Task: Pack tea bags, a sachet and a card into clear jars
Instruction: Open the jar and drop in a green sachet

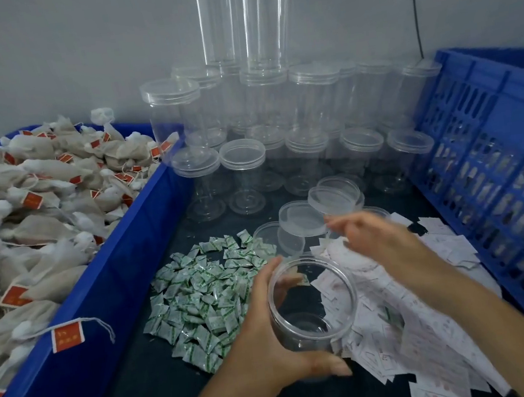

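Gripping an open clear jar [313, 304] around its wall, left hand [271, 339] with fingers on the far side and thumb along the near lower edge; jar tilted mouth-up toward the camera, lidless, nothing visible inside. Right hand [381, 243] blurred just above and behind the jar's rim, fingers loosely spread, whether pinching anything impossible to tell. Heaped to the left in a blue bin [125, 281], pale cloth tea bags [24, 207] with red tags on strings, one tag draped over the bin's near wall. Scattered on the dark tabletop [152, 393] beside the bin, a pile of small white-and-green sachets [199, 291]. Spread under and right of the jar, a loose drift of white printed cards [413, 338]. Lay just behind the hands, several loose clear lids [302, 218]. Stacked against the grey wall beyond, lidded empty jars [244, 174] in rows, two more upended on top. Stood along the right edge, a blue slotted crate [492, 150], contents indistinct through the slots.
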A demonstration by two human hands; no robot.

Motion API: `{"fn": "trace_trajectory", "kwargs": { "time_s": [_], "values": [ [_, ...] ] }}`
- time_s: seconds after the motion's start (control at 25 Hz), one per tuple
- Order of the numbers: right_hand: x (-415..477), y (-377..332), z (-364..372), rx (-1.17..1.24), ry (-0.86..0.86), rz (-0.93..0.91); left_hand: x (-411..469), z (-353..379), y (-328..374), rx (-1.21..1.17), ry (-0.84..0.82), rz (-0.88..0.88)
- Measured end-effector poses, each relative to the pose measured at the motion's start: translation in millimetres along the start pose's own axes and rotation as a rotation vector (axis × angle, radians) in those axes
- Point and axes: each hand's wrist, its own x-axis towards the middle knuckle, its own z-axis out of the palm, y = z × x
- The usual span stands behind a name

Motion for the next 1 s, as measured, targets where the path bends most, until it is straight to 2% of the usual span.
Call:
{"fn": "trace_trajectory", "kwargs": {
  "time_s": [0.08,0.16,0.24,0.32,0.4,0.48,0.56,0.64,0.72,0.88,0.96,1.0],
  "values": [
    [-37,4,18,0.117,-0.186,-0.052,-4,-9,17,0.052,-0.073,-0.034],
    [-63,10,41,0.175,-0.305,-0.13,-11,-20,47,0.128,-0.06,-0.005],
    [-73,19,64,0.22,-0.234,-0.166,-15,-38,81,0.247,0.004,0.103],
    [-65,23,85,0.223,-0.101,-0.216,-9,-65,108,0.514,0.127,0.269],
    [-51,23,96,0.252,-0.046,-0.211,12,-104,126,0.784,0.298,0.376],
    [-42,27,101,0.257,-0.014,-0.217,40,-150,124,0.906,0.445,0.255],
    [-39,29,105,0.257,0.031,-0.234,54,-189,101,0.976,0.542,-0.079],
    [-40,34,108,0.264,0.059,-0.25,53,-211,67,1.167,0.44,-0.453],
    [-41,39,111,0.257,0.07,-0.265,49,-214,42,1.325,0.288,-0.67],
    [-40,44,110,0.258,0.088,-0.246,53,-211,36,1.271,0.371,-0.601],
    [-40,46,110,0.25,0.097,-0.244,52,-219,38,1.381,0.469,-0.423],
    [-40,47,110,0.249,0.1,-0.243,51,-221,37,1.374,0.568,-0.299]
  ]
}}
